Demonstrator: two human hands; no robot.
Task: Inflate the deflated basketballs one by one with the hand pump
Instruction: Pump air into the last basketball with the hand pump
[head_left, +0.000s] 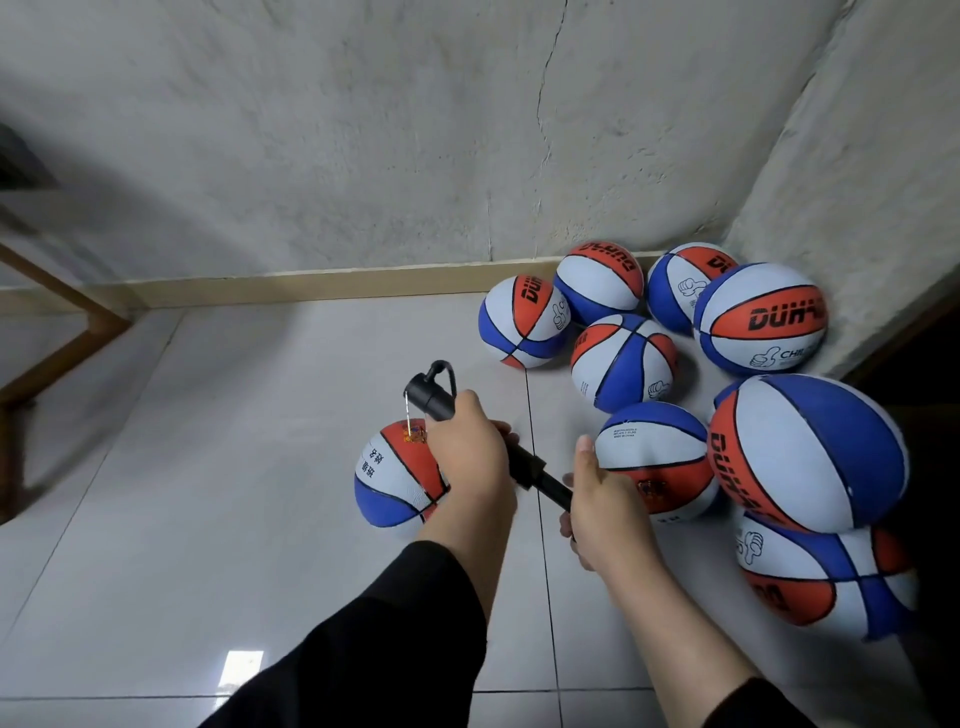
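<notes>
Our left hand (470, 447) keeps a closed grip round the barrel of the black plastic hand pump (467, 431); our right hand (597, 499) grips its handle end; the thin metal needle (412, 420) touches the top of the red, white and blue rubber basketball (397, 478) on the pale tiled floor (208, 467); eight matching basketballs (623, 364) cluster in the corner.

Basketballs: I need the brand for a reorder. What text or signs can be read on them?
"DUHAO", last letters cut off, with a thumbs-up sign and "CHIL...": far right ball.
"DU...": left rear ball.
"DU...": large near ball.
Upside-down lettering: rear ball, not sure.
Small print: middle ball, too small to read.
Chinese characters: ball by the pump, blurred.
</notes>
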